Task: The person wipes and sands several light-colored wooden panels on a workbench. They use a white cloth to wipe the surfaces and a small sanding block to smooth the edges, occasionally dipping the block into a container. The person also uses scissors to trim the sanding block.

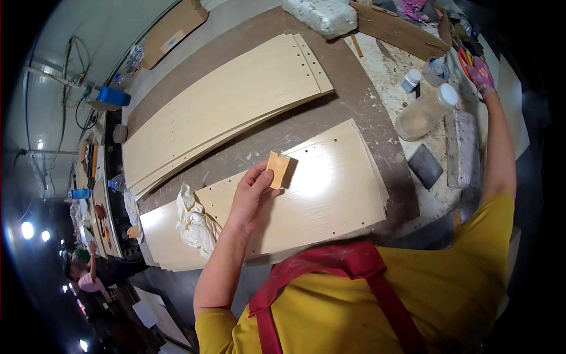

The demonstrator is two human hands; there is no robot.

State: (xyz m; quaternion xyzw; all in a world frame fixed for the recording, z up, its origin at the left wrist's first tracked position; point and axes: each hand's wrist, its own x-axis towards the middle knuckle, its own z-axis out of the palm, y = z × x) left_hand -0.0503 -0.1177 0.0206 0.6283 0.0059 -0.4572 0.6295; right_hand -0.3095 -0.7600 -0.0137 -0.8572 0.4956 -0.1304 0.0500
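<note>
My left hand (250, 197) pinches a small folded tan piece, which looks like sandpaper (277, 171), between thumb and fingers. It hovers over the nearer stack of pale drilled boards (348, 194), whose glossy top reflects the light. A crumpled white cloth (194, 221) lies on that stack, left of my forearm. Far to the right, my right hand (480, 74) in a pink glove reaches to some red and yellow things (464, 59) at the bench edge. Its fingers are too small and partly hidden to show a grip.
Another stack of pale boards (236, 94) lies farther back. At right stand a clear jar with white lid (421, 115), a small white bottle (411, 80), a dark flat block (425, 166) and a wrapped block (461, 147). A cardboard box (401, 32) sits behind. Another person (91, 280) is at far left.
</note>
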